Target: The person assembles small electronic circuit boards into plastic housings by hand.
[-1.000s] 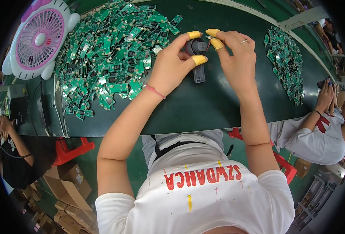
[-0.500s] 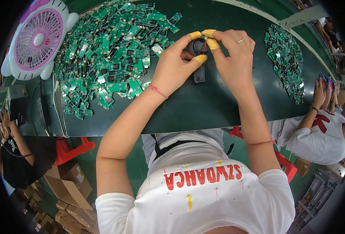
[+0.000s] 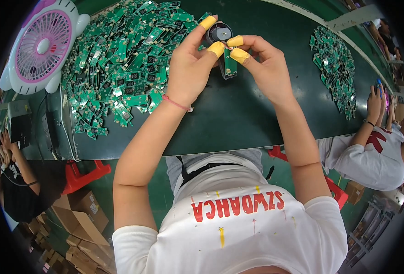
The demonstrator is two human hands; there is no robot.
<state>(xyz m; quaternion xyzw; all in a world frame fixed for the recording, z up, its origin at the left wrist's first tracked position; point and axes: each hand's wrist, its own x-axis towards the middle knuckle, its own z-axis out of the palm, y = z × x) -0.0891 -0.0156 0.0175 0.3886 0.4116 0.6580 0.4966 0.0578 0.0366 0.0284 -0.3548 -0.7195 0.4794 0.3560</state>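
My left hand [image 3: 190, 68] and my right hand [image 3: 263, 68] meet above the dark green table [image 3: 238, 118]. Both wear yellow finger cots. Between their fingertips they pinch a small green circuit board [image 3: 230, 61] seated in a black holder. A round roll of dark tape [image 3: 220, 33] sits just behind the fingers, touched by my left index finger. A big heap of green circuit boards [image 3: 119, 64] lies left of my left hand.
A pink and white desk fan [image 3: 42, 45] stands at the far left. A smaller pile of green boards [image 3: 336, 68] lies at the right, where another person [image 3: 375, 150] in white sits. A red stool [image 3: 81, 176] and cardboard boxes [image 3: 81, 228] are below left.
My two hands have closed together on the board and holder, and lifted it off the table toward the tape roll.
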